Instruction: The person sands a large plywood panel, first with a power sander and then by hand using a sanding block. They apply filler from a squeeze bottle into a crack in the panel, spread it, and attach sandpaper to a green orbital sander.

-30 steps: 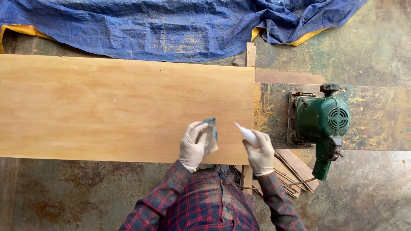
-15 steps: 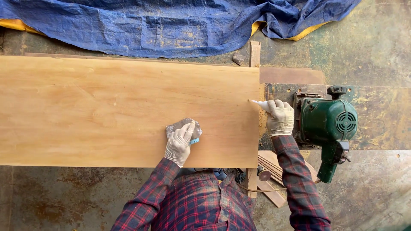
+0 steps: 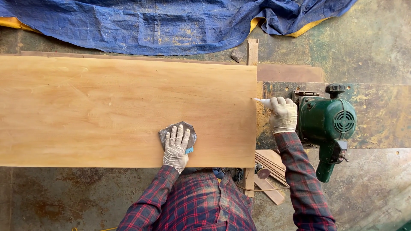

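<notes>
A large pale wooden board [image 3: 107,111] lies flat across the work surface. My left hand [image 3: 175,147], in a white glove, presses flat on a grey sheet of sandpaper [image 3: 165,132] near the board's front edge. My right hand [image 3: 281,113], also gloved, holds a small white nozzle-tipped tube [image 3: 260,101] whose tip touches the board's right end.
A green electric power tool [image 3: 327,124] sits just right of my right hand. A blue tarp [image 3: 150,23] lies crumpled behind the board. Thin wood strips [image 3: 269,171] lie below the board's right corner, and a narrow batten [image 3: 252,53] stands at the board's far right edge.
My left hand has slid the sandpaper slightly and flattened on it. My right hand moved from beside my body out to the board's right end with the white tube.
</notes>
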